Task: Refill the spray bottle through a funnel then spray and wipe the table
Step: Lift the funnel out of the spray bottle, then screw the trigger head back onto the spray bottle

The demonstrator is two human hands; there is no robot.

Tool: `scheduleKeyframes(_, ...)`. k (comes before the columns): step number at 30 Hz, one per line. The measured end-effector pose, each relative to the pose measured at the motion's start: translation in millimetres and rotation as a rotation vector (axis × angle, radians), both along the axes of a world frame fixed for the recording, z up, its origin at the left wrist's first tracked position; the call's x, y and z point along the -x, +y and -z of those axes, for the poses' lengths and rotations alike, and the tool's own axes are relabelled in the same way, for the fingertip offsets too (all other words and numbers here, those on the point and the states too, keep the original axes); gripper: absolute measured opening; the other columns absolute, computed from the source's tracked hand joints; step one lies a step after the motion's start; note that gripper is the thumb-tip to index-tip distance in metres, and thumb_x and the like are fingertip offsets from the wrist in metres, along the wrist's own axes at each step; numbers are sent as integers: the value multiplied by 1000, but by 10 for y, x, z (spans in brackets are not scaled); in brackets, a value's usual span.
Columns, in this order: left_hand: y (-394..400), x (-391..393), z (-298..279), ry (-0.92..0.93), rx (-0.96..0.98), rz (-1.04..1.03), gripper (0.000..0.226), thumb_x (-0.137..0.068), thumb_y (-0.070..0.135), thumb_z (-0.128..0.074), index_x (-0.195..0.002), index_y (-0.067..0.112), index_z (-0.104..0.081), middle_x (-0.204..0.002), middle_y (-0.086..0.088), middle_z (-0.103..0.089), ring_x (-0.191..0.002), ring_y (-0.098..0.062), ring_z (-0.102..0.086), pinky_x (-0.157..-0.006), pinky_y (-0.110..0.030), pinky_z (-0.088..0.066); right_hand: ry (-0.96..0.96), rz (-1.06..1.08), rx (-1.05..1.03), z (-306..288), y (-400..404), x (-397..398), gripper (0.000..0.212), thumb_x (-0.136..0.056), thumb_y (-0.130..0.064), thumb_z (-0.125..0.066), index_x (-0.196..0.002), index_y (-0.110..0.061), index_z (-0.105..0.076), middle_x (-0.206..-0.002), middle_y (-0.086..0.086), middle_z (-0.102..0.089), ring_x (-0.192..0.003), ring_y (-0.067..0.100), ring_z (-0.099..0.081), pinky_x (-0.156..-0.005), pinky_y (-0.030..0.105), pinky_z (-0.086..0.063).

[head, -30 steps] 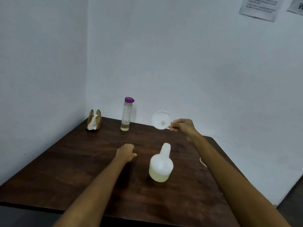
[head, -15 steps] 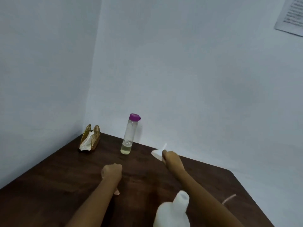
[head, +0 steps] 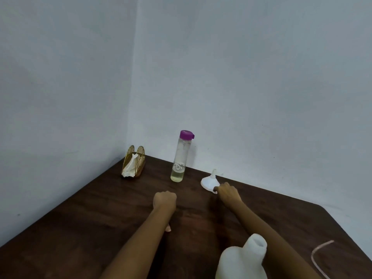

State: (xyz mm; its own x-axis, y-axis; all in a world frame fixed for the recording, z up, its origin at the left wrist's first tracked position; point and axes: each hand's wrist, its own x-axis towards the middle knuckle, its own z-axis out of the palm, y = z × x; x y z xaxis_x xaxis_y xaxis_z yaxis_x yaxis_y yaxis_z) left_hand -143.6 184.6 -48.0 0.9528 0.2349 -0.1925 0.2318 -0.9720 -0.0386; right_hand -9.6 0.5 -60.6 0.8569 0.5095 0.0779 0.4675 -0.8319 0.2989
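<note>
A person's right hand (head: 228,193) rests at the rim of a white funnel (head: 210,181) that sits wide end down, spout up, on a dark wooden tabletop (head: 84,218) right of the frame's centre; the fingers curl at the funnel's edge and appear to pinch it, though the contact is partly hidden by the hand itself. The left hand (head: 165,200) is clenched in a loose fist at the centre of the frame, holding nothing, knuckles toward the wall. At the lower right edge of the frame stands the translucent white spray bottle (head: 241,260), uncapped, its open neck tilted toward the camera, just beside the right forearm. Farther back, near the wall, a tall clear bottle with a purple cap (head: 182,156) stands upright with a little pale yellow liquid at its bottom. In the tabletop's far corner, left of that bottle, a gold wire napkin holder (head: 134,164) carries a crumpled white tissue. A thin pale tube (head: 320,252) curves across the tabletop at the lower right.
</note>
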Motion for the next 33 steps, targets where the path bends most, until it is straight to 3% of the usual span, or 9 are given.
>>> scheduleKeyframes(7,73,84,-34,79,21,-31,78,-65,32,-85,-130,12,-46,-133,-6,-53,-124,-24,-53,-100,-34,-42,117,73,-381,-140,-672,306,33,-97,-16,-41,-128,-14,-54,-123,9,-61,-113,24,-56,-92,34,-48)
scheduleKeyframes(9,26,120,-47,75,-22,-19,73,-69,31,-83,-129,13,-47,-133,-5,-54,-124,-22,-54,-98,-32,-43,135,118,-447,-145,-939,494,32,-96,-16,-46,-126,-12,-56,-119,10,-64,-110,25,-59,-90,34,-47)
scheduleKeyframes(13,-159,217,-97,-26,-138,41,37,-92,13,-57,-129,14,-52,-133,-4,-56,-122,-20,-55,-95,-30,-45,113,243,-660,-112,-1474,979,28,-92,-16,-55,-117,-8,-62,-105,12,-69,-99,26,-63,-87,34,-48)
scheduleKeyframes(18,-208,503,-182,-6,-146,95,63,-75,23,-79,-129,16,-48,-133,-2,-53,-123,-18,-54,-95,-29,-45,94,381,-691,-94,-2114,1635,28,-90,-18,-57,-116,-8,-62,-106,10,-68,-101,26,-63,-86,35,-50)
scheduleKeyframes(21,-350,619,-242,-20,64,116,67,-70,19,-82,-128,15,-49,-129,-3,-55,-118,-20,-56,-94,-31,-48,36,516,-630,-137,-2583,1963,31,-89,-24,-56,-117,-11,-60,-112,9,-67,-107,27,-61,-85,34,-49)
scheduleKeyframes(24,-630,768,-252,92,542,228,72,-70,7,-80,-136,12,-50,-122,-1,-60,-104,-17,-60,-86,-28,-54,-16,628,-578,-155,-2948,2245,40,-89,-36,-58,-119,-9,-56,-113,9,-65,-109,26,-59,-85,35,-50)
scheduleKeyframes(26,-832,913,-262,186,751,321,73,-69,0,-76,-136,17,-51,-120,2,-62,-107,-18,-58,-86,-28,-52,-30,671,-608,-176,-3074,2423,48,-84,-48,-63,-111,-9,-57,-105,8,-66,-102,25,-61,-77,33,-49)
scheduleKeyframes(30,-1115,1129,-272,193,897,302,86,-66,12,-83,-141,17,-43,-129,1,-54,-115,-20,-50,-91,-31,-44,108,701,-634,-143,-3122,2701,56,-70,-59,-71,-95,-11,-57,-96,4,-64,-95,23,-61,-70,30,-42)
scheduleKeyframes(33,-1264,1220,-232,-8,958,250,85,-70,26,-83,-142,12,-40,-137,-4,-50,-120,-21,-49,-93,-31,-43,229,726,-559,-58,-3098,2851,54,-65,-55,-75,-100,-17,-60,-103,2,-63,-104,20,-58,-71,26,-40)
